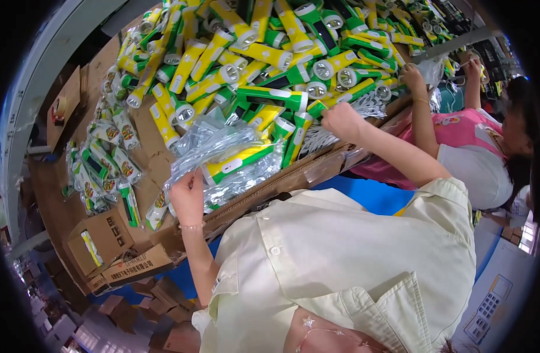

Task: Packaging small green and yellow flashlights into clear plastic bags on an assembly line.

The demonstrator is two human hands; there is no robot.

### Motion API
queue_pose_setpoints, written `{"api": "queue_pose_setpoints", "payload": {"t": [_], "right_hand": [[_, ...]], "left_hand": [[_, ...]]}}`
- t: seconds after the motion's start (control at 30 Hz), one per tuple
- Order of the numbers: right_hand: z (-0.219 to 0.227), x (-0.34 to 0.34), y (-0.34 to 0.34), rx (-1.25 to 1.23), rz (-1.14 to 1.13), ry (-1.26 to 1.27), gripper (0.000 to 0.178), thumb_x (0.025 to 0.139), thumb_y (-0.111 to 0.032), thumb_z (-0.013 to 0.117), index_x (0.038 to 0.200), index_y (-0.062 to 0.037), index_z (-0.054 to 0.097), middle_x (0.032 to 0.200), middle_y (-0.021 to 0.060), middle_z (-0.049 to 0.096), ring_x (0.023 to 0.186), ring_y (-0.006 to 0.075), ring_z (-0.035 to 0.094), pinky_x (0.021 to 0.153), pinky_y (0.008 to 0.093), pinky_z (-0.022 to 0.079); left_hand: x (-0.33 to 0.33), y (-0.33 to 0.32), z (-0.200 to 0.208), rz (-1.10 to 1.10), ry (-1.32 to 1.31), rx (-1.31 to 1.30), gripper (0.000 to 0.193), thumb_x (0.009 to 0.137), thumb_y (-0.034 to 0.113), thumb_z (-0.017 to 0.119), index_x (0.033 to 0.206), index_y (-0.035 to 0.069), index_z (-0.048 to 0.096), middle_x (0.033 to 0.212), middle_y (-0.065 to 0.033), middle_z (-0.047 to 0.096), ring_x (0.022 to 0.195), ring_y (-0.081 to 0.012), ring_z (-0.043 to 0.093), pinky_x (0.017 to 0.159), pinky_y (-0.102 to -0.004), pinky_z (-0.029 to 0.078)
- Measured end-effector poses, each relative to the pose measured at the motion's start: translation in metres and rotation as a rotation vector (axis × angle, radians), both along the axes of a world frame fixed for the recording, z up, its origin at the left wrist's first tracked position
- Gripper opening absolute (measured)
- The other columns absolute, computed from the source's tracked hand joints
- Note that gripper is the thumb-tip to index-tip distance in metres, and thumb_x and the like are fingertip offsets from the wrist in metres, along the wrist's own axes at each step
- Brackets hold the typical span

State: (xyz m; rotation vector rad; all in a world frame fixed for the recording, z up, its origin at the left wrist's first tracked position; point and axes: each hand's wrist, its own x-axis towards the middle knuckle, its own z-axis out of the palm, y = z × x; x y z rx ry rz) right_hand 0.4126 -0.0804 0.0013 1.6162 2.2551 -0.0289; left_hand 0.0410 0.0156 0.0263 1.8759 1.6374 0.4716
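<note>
My left hand (pixel 189 193) is closed, its fingertips pinching the edge of a clear plastic bag (pixel 190 154) on a loose pile of such bags. Beside those fingers a yellow and green flashlight (pixel 239 162) lies among the bags; whether it is inside one I cannot tell. My right hand (pixel 344 122) is closed on the green end of a flashlight (pixel 317 109), mostly hidden by other flashlights. Just left of it, a green flashlight (pixel 273 97) with a white-rimmed head lies across the heap. White cords (pixel 323 138) are bunched below my right hand.
A large heap of yellow and green flashlights (pixel 264 56) covers the far side of the cardboard-lined bench. Bagged flashlights (pixel 108 159) are piled at left, near an open carton (pixel 102 238). At right, a co-worker in a pink apron (pixel 458 126) reaches over the bench.
</note>
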Motion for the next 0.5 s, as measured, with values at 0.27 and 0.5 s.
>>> {"api": "queue_pose_setpoints", "payload": {"t": [0.27,0.5], "right_hand": [[0.151,-0.050,0.054,0.275,-0.165,1.017,0.005,0.077,0.003,0.063,0.081,0.0007,0.066,0.073,0.0078,0.061,0.063,0.0147,0.061,0.053,0.0285,0.045],[0.091,-0.155,0.081,-0.285,-0.195,1.955,0.007,0.085,-0.001,0.061,0.090,0.0035,0.061,0.082,0.0092,0.064,0.080,0.0158,0.065,0.071,0.0267,0.054]], "left_hand": [[-0.005,0.002,-0.011,0.051,-0.040,0.050,0.033,0.082,0.030,0.066,0.084,-0.003,0.065,0.052,-0.0120,0.050,0.048,-0.0127,0.043,0.052,-0.0296,0.040],[-0.003,0.012,-0.018,-0.062,-0.114,0.039,0.030,0.083,0.028,0.064,0.077,-0.001,0.066,0.055,-0.0178,0.053,0.044,-0.0259,0.047,0.049,-0.0341,0.040]]}}
